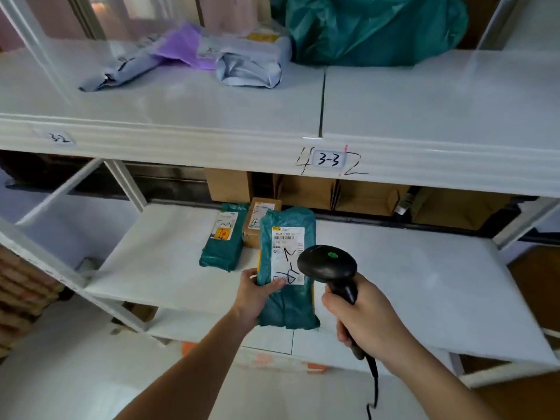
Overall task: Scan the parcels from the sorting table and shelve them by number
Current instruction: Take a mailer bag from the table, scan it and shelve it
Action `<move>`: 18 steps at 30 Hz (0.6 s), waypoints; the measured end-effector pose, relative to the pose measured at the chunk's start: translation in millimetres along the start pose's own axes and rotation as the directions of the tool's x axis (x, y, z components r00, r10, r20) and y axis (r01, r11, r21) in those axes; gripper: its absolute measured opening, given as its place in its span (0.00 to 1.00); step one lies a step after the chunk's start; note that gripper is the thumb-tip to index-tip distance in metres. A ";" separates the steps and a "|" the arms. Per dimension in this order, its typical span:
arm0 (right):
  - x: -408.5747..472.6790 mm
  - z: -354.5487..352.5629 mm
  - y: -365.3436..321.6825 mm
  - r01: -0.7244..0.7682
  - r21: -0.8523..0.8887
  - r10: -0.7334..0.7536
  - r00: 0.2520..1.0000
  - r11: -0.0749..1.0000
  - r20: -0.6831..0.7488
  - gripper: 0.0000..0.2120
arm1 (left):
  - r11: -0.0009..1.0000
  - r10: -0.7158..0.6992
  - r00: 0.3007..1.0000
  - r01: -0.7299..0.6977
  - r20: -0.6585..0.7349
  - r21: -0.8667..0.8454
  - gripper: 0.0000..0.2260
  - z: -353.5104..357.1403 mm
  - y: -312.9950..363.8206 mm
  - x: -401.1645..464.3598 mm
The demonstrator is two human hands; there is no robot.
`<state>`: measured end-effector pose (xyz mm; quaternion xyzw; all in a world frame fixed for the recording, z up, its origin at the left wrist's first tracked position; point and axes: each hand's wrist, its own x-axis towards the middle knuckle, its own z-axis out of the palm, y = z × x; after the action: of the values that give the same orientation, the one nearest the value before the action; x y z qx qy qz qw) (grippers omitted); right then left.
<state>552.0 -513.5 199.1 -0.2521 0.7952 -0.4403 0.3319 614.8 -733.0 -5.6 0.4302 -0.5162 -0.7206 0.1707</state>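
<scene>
My left hand (257,294) grips a teal plastic parcel (288,304) by its left edge, holding it over the lower white shelf (424,283). Its white label (288,256) faces up with handwritten black marks. My right hand (363,322) grips the handle of a black barcode scanner (328,263), whose head sits just right of the label with a green light on top. Behind the held parcel, a second teal parcel (222,241) and a small brown box (260,219) lie on the same shelf.
The upper shelf (181,110) carries grey and purple mailers (248,65) and a big teal bag (372,28). Its front edge bears tags reading 3-2 (60,138) and 3-3 (329,160). Cardboard boxes (363,197) stand behind the lower shelf. The scanner's cable (374,386) hangs down.
</scene>
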 end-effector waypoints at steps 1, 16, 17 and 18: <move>4.5 0.7 0.6 -0.014 0.005 0.014 1.000 1.000 -0.010 0.03 | 1.000 -0.001 1.000 0.001 -0.005 0.008 0.37 2.9 -2.7 15.7; 86.1 -4.8 31.1 -0.140 -0.022 0.140 0.990 0.990 -0.030 0.03 | 0.972 -0.013 0.993 0.041 -0.120 0.232 0.27 63.8 -15.4 148.8; 89.0 -5.3 34.4 -0.149 -0.017 0.149 0.988 0.989 -0.031 0.02 | 0.962 -0.020 0.988 0.060 -0.150 0.266 0.25 66.9 -13.7 152.5; 91.8 -6.0 37.7 -0.153 -0.010 0.153 0.988 0.988 -0.031 0.02 | 0.954 -0.025 0.985 0.075 -0.170 0.290 0.25 69.9 -13.5 156.0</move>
<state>483.5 -555.8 140.7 -0.1855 0.8199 -0.4124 0.3510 472.6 -793.4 -80.1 0.5218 -0.5910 -0.6017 0.1282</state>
